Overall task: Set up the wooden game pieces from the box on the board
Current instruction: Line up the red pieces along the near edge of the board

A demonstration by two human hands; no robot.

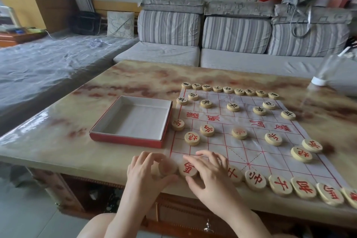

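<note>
A white paper board [241, 141] with red grid lines lies on the marble-patterned table [81, 121]. Round wooden pieces with black characters [233, 107] fill its far side, and red-character pieces [207, 130] its near side. My left hand [143, 172] pinches a blurred wooden piece [167, 167] at the board's near left corner. My right hand [210, 174] lies with curled fingers over the near row, its thumb and fingers around the red-character piece [188, 169] beside that one. The red box [133, 121] stands empty to the left of the board.
A grey striped sofa [231, 35] runs behind the table. A clear plastic container [326, 71] stands on the far right of the table. My knee [92, 226] shows below the table's near edge, in front of a wooden drawer front [193, 216].
</note>
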